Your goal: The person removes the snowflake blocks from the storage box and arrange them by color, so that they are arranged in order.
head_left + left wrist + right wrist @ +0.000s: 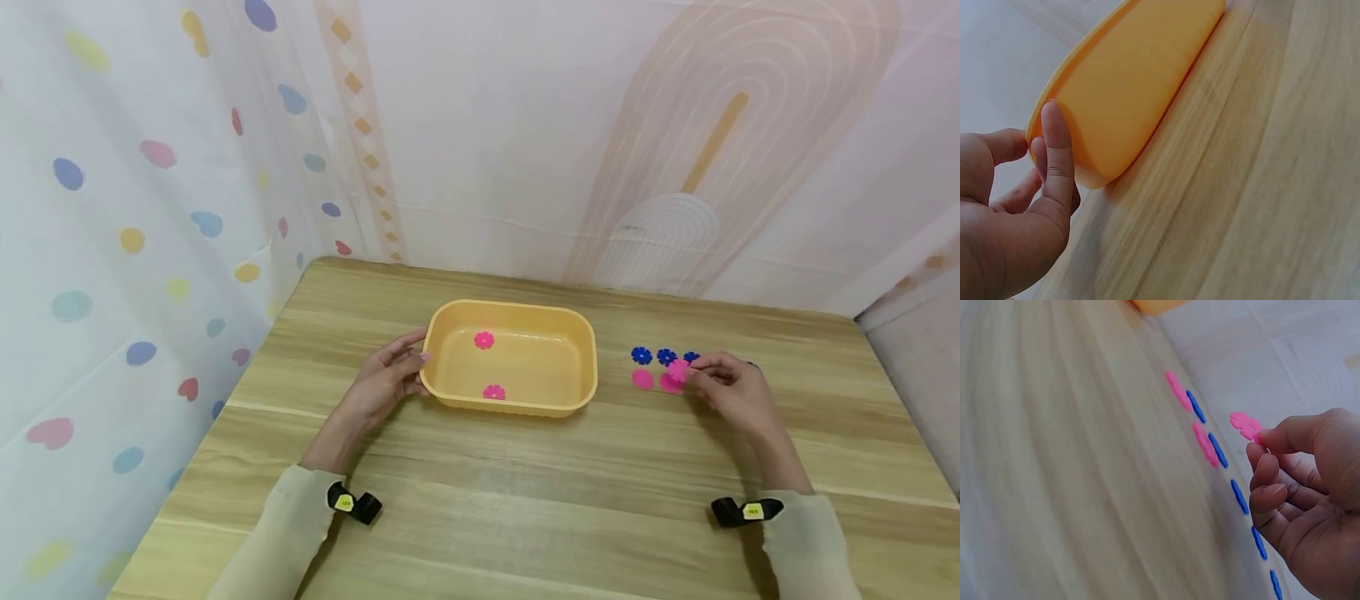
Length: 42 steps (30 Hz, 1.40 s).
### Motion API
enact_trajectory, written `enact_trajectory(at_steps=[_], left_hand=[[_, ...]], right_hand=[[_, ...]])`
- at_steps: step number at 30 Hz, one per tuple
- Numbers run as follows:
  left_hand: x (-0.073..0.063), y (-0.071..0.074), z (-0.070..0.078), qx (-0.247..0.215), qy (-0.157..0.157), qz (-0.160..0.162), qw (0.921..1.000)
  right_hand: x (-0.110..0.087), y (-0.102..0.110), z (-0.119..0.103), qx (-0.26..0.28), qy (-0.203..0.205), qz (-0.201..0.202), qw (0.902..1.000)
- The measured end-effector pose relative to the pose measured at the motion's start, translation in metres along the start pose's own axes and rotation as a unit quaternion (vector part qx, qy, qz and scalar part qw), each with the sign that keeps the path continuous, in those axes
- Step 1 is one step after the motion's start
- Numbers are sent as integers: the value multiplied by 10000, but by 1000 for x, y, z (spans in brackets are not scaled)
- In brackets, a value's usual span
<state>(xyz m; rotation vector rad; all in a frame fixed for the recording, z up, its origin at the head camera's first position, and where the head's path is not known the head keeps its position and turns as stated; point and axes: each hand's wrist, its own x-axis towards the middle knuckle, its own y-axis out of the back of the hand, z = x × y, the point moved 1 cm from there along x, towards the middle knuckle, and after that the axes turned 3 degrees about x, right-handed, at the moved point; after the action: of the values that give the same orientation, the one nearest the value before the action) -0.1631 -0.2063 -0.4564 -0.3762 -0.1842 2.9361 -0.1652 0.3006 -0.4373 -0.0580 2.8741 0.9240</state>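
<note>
My left hand grips the left end of a yellow plastic basin, thumb at the rim and fingers against the outer wall. Two pink flower-shaped discs, one at the back and one at the front, lie inside the basin. To its right, my right hand pinches another pink flower disc between thumb and fingertips, held above the table. Below and beside it on the tabletop lie two pink discs and a row of several blue flower discs, partly hidden by the hand in the head view.
The wood-grain table has its back edge against a patterned curtain. A second dotted curtain hangs along the left side. Black camera straps sit on both sleeves.
</note>
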Motion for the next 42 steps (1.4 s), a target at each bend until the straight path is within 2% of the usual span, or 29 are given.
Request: enact_trajectory(at_steps=[9,20,25,34,42], left_hand=[[-2,2,0,-55,-18,12,10000],[-1,0,2,-85,18,11,10000],[-1,-1,3,-100,40,29,9999],[1,-2,3,-97,22,29,9999],[1,-3,3,-68,36,66,9999]], right_hand=[[-4,7,13,-180,-183,106,9996],[-3,10,19,-991,35,219,9948],[-2,10,17,-1221,8,133,9924],[-1,12,13,-1352,-25,50,9908],[-5,11,7,-1375,186,185,9901]])
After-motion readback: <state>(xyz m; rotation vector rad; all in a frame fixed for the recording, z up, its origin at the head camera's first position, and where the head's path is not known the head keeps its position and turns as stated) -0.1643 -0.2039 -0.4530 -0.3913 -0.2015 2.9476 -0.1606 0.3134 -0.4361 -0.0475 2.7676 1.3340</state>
